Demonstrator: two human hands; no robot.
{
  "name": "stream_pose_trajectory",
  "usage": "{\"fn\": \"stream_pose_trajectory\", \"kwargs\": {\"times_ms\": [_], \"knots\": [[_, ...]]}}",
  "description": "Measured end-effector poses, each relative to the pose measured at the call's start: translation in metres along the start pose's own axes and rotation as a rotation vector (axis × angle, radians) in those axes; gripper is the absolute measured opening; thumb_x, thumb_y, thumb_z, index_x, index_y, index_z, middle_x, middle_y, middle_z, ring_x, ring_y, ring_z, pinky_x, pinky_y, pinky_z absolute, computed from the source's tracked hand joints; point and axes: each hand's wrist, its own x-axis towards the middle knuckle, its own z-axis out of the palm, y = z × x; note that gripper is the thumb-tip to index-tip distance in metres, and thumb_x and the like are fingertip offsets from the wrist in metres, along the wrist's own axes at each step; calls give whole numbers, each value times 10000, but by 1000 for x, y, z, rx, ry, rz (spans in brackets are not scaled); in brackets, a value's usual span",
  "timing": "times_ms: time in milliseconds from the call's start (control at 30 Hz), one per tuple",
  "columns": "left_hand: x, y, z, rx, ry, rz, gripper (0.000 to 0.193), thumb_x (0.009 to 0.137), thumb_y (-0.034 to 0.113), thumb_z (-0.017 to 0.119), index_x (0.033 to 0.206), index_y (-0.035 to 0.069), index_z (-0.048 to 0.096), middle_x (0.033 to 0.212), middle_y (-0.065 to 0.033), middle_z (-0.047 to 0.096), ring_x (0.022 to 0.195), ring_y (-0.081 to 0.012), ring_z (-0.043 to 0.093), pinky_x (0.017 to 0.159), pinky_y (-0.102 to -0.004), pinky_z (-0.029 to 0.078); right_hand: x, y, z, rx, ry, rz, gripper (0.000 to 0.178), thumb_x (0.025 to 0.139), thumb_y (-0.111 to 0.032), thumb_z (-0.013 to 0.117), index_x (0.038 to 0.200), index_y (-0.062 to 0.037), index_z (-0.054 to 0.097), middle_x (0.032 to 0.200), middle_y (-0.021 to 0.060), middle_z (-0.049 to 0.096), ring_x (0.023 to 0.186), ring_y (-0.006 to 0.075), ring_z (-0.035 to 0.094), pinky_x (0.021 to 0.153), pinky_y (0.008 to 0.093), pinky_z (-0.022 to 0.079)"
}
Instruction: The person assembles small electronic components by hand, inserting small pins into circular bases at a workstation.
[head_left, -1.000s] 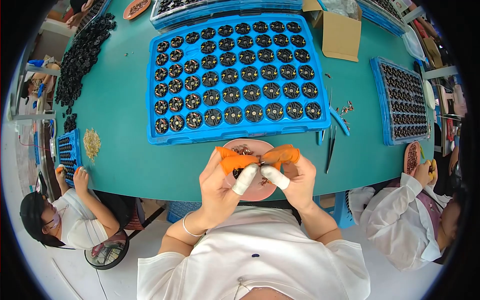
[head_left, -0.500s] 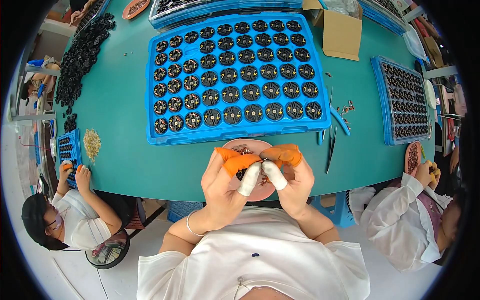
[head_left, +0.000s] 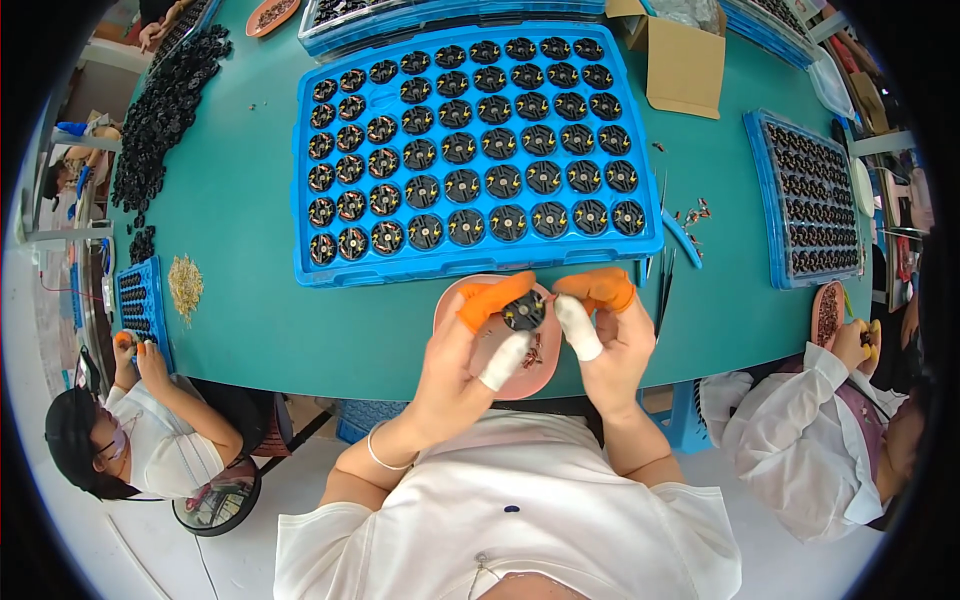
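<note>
you hold a small round black part (head_left: 523,310) between both hands, just above the pink dish (head_left: 540,370) at the near edge of the green worktop (head_left: 240,300). your left hand (head_left: 462,365) and your right hand (head_left: 610,335) each have their fingers closed on the part, with orange and white covers on the fingertips. the big blue tray (head_left: 300,190) full of round black parts sits just behind the dish.

We see one package only, an open brown cardboard box (head_left: 683,62) with a clear plastic bag (head_left: 700,12) bulging from its top, standing on the teal surface (head_left: 240,200) at the far right, just beyond the big blue tray (head_left: 640,150).
</note>
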Motion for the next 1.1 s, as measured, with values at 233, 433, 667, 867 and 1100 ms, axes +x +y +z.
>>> {"fn": "stream_pose_trajectory", "kwargs": {"times_ms": [233, 433, 667, 867, 1100], "knots": [[0, 0, 2, -53, 94, -9, 495, 815, -65, 652, 1283, -13, 497, 1192, -132, 542, 995, -197, 630, 855, -293, 525, 1, -10, -8, -209, -167, -29, 185, 757, 22, 709, 936, 21, 662, 876, 70, 617, 753, 128, 571, 669, 254, 444], [-2, 6, 1, -136, 120, -115, 480, 797, -76, 681, 1240, -35, 499, 1106, -127, 614, 984, -190, 627, 874, -325, 527, 2, -16, -5, -268, -169, -67, 172, 731, -10, 725, 896, 0, 676, 818, 72, 619, 692, 146, 574, 625, 256, 446], [-1, 3, -4, -114, 58, -74, 460, 792, -82, 681, 1215, -35, 509, 1119, -134, 604, 983, -188, 628, 866, -320, 526, 2, -20, -4, -263, -169, -52, 166, 728, -14, 722, 886, -7, 671, 817, 74, 622, 689, 155, 585, 617, 267, 453], [3, 10, -6, -40, 22, -36, 438, 797, -80, 671, 1200, -42, 504, 1102, -137, 599, 958, -190, 627, 865, -322, 527, 2, -17, -4, -379, -200, -184, 171, 729, -24, 738, 885, -11, 668, 818, 71, 633, 674, 152, 604, 600, 262, 468], [7, 11, -5, -421, 140, -254, 334, 871, -36, 601, 1178, -16, 470, 1077, -128, 596, 945, -182, 628, 818, -304, 540, 0, -9, -8, -330, -85, -253, 216, 694, -17, 784, 868, -15, 657, 822, 73, 654, 674, 149, 615, 592, 256, 478]]}}
